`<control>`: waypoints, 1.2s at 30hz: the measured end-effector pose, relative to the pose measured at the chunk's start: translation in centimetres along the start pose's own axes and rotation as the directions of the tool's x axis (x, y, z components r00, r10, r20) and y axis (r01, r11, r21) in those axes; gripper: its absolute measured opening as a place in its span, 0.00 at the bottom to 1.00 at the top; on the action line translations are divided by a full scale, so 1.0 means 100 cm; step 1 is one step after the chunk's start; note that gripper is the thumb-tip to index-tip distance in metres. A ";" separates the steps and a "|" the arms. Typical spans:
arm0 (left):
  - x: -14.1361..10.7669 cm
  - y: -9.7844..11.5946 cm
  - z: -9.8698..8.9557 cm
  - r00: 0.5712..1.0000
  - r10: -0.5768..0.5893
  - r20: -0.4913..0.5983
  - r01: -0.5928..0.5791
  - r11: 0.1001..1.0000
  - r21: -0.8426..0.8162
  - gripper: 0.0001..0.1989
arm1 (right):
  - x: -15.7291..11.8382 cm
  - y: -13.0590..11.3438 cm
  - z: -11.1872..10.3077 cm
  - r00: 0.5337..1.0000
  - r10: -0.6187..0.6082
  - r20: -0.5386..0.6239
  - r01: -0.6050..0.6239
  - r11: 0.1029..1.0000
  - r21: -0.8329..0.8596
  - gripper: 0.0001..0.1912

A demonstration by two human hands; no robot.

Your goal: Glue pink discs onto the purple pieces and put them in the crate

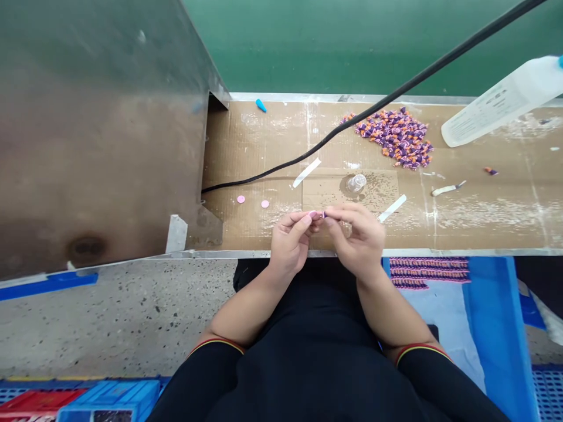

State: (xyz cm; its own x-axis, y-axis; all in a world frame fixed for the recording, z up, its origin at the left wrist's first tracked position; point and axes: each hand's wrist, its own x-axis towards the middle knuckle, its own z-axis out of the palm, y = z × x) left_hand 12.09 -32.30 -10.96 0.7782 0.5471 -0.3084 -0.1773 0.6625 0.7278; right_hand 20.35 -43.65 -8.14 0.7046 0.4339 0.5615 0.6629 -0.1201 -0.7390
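My left hand [290, 243] and my right hand [358, 234] meet above the front edge of a cardboard-covered bench [264, 146]. Between their fingertips they pinch a small pink and purple piece [318, 215], mostly hidden by the fingers. Just beyond my hands lies a clear plastic cup [356, 183] on its side. Two flat pink discs [240, 199] lie left of my left hand. A heap of small purple and orange pieces [391, 138] sits farther back. A white-handled craft knife [446, 189] lies to the right.
A white plastic bottle [501, 102] lies at the back right. A black cable [352, 120] crosses above the bench. A metal panel [101, 129] stands to the left. Strips of pink and purple pieces [428, 272] rest in a blue crate [492, 334] below the bench.
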 end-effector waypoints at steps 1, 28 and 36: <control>0.000 0.000 0.000 1.000 0.005 0.003 -0.005 1.000 0.001 0.18 | -0.007 -0.003 0.007 0.999 0.019 -0.027 -0.018 0.999 0.037 0.07; -0.005 -0.017 0.000 0.976 0.210 -0.053 -0.202 0.970 0.133 0.17 | -0.024 0.006 0.023 0.984 -0.097 -0.148 0.091 0.995 -0.044 0.11; -0.007 -0.022 -0.010 0.966 0.253 0.046 -0.257 0.942 0.214 0.15 | -0.023 0.006 0.021 0.984 -0.080 -0.157 0.079 0.997 -0.011 0.11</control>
State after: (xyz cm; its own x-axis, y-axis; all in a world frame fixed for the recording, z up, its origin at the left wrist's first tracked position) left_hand 11.40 -33.66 -12.98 0.7350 0.6727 -0.0853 -0.2381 0.3738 0.8964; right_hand 18.58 -42.89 -10.67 0.6802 0.2970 0.6702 0.7194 -0.0949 -0.6881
